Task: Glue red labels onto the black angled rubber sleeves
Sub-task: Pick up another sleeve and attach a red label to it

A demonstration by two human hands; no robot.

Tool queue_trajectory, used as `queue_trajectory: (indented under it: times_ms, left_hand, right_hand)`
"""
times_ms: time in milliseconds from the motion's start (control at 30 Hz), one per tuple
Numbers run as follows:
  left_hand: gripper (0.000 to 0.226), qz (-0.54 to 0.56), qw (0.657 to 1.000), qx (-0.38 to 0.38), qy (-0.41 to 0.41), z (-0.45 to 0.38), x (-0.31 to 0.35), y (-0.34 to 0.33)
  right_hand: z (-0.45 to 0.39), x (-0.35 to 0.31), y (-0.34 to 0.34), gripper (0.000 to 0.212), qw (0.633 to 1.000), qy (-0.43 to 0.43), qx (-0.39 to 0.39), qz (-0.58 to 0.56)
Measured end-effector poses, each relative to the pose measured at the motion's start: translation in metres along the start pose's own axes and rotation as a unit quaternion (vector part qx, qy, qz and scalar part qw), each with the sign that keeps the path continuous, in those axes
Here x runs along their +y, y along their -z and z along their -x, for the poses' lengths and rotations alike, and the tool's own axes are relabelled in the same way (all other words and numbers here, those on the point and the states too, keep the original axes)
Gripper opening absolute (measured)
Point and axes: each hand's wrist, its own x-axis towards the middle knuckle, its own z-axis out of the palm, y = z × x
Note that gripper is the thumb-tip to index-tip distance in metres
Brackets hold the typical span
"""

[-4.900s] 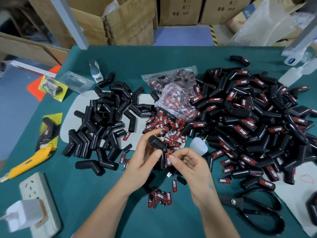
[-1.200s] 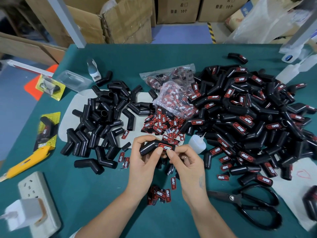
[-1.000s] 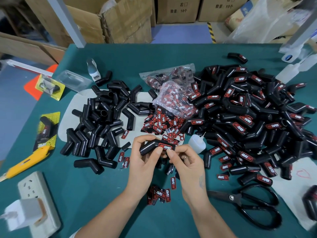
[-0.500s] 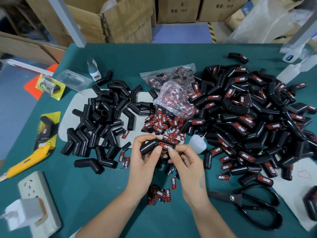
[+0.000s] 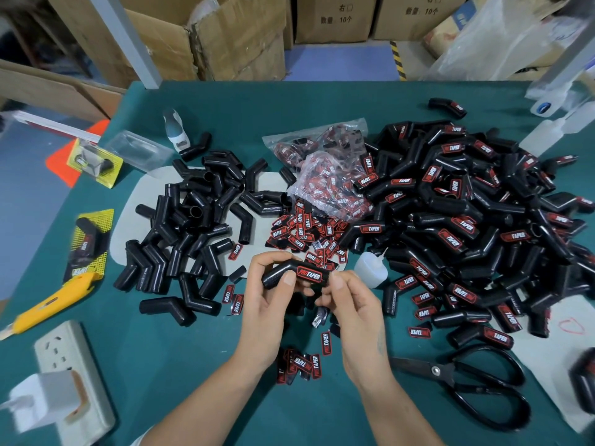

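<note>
My left hand (image 5: 270, 300) grips a black angled rubber sleeve (image 5: 277, 274) above the green table, thumb on its front. A red label (image 5: 309, 275) sits on the sleeve's right leg, facing up. My right hand (image 5: 351, 304) pinches the sleeve's right end with thumb and fingertips. A pile of plain black sleeves (image 5: 193, 226) lies to the left. A large heap of labelled sleeves (image 5: 467, 226) fills the right. Loose red labels (image 5: 306, 233) lie just beyond my hands, and a few more labels (image 5: 302, 363) lie under my wrists. A small glue bottle (image 5: 370, 268) lies right of my hands.
Black scissors (image 5: 467, 381) lie at the near right. A yellow utility knife (image 5: 48, 304) and a white power strip (image 5: 70, 381) are at the near left. Plastic bags of labels (image 5: 328, 175) sit mid-table. Cardboard boxes (image 5: 225, 33) stand beyond the far edge.
The sleeve turned from upright to lying sideways, label facing up. Over the last second my right thumb slid off the label toward the sleeve's right end; the hands stay in place.
</note>
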Motion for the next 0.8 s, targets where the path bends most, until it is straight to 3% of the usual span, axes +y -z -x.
queue_trajectory:
  times_ms: [167, 400, 800]
  left_hand:
    - [0.029, -0.014, 1.000, 0.002, -0.005, -0.0010, 0.0005, 0.0006]
    - [0.027, -0.006, 1.000, 0.006, -0.002, 0.0002, 0.0021, -0.0010]
    - [0.028, -0.026, 1.000, 0.014, -0.011, 0.0001, 0.0063, -0.0027]
  right_hand:
    - [-0.0004, 0.0007, 0.0006, 0.047, 1.000, 0.004, -0.006, -0.007]
    - [-0.0006, -0.0011, -0.0007, 0.010, 0.999, 0.034, -0.013, -0.018]
    - [0.0007, -0.0031, -0.0014, 0.020, 0.999, 0.004, -0.012, -0.048]
